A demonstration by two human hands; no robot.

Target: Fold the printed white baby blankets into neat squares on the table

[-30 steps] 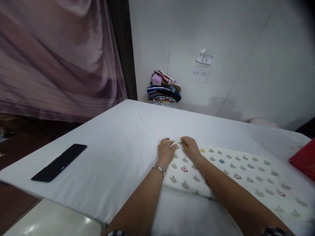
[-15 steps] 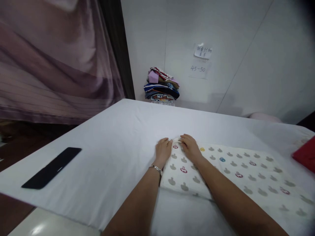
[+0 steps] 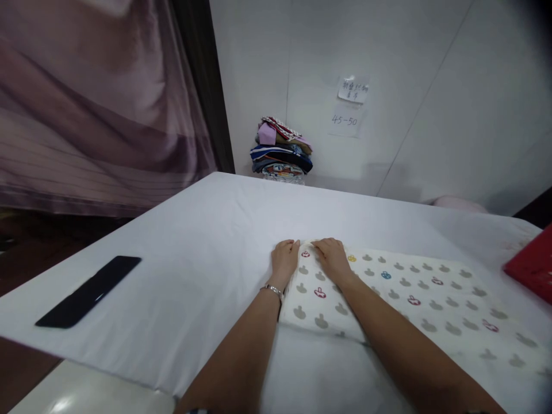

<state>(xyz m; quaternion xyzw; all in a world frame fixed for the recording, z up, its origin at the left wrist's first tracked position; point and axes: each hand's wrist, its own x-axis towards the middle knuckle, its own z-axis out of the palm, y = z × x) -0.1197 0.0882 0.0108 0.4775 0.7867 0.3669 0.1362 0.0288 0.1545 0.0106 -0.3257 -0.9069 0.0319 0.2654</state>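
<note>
A long folded cream cloth (image 3: 319,307) with grey rabbit-head prints and a few red, blue and yellow ones lies on the white-covered table (image 3: 207,276). At its far left corner my left hand (image 3: 285,263), with a bracelet at the wrist, is closed on the edge, the fingers bent and the thumb by the corner. My right hand (image 3: 333,257) pinches the far edge a little to the right, its fingertips curled over the fabric. Between the two hands a bit of the edge looks slightly raised. My right forearm crosses over the cloth and hides part of it.
A flat black object (image 3: 90,292) lies on the table's left side. Folded fabrics (image 3: 282,150) are stacked beyond the far edge, by the wall with paper notes (image 3: 345,119). Something red (image 3: 532,265) sits at the right. A mauve curtain (image 3: 95,103) hangs at the left.
My right hand has shifted slightly left and toward me along the far edge, flattening the raised fold there. The whole view has drifted a little; the cloth otherwise lies as before.
</note>
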